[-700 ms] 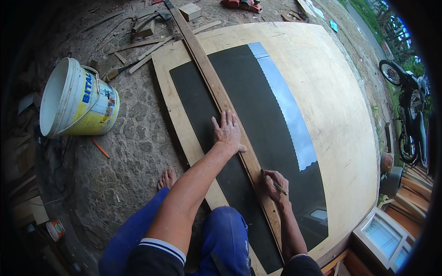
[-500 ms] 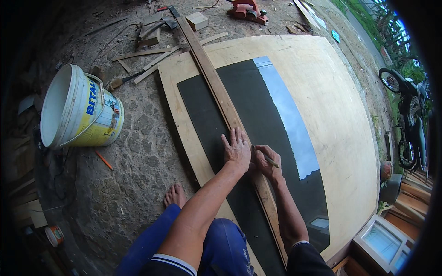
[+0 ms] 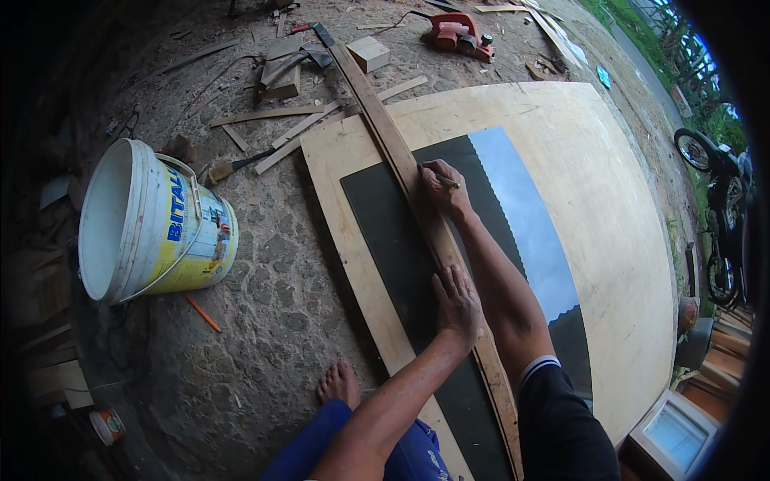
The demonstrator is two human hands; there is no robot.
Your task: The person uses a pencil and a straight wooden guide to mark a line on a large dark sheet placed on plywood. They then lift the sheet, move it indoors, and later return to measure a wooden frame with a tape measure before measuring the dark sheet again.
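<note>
My left hand (image 3: 459, 309) lies stretched over a long wooden strip (image 3: 373, 108), fingers extended and pressing down on it. Farther along the strip, my right hand (image 3: 441, 191) is closed around a slim pen-shaped tool (image 3: 451, 183) that looks like a glass cutter. Its dark tip is close to the strip's right edge. Beneath the strip is a dark, shiny sheet (image 3: 381, 220), apparently glass, with sky reflected in its right part. That sheet rests on a larger pale plywood board (image 3: 622, 216).
A white and yellow bucket (image 3: 180, 256) lies tipped at left, near an orange pencil (image 3: 202, 313). Beyond the board are a red power planer (image 3: 457, 36), wood blocks (image 3: 369, 54) and offcuts. A motorcycle (image 3: 726, 212) stands at far right; a white-framed window (image 3: 672, 433) is at lower right.
My right hand has slid away from me along the strip with the tool, from beside my left hand to well beyond it. My left hand now sits nearer on the strip. The view has shifted.
</note>
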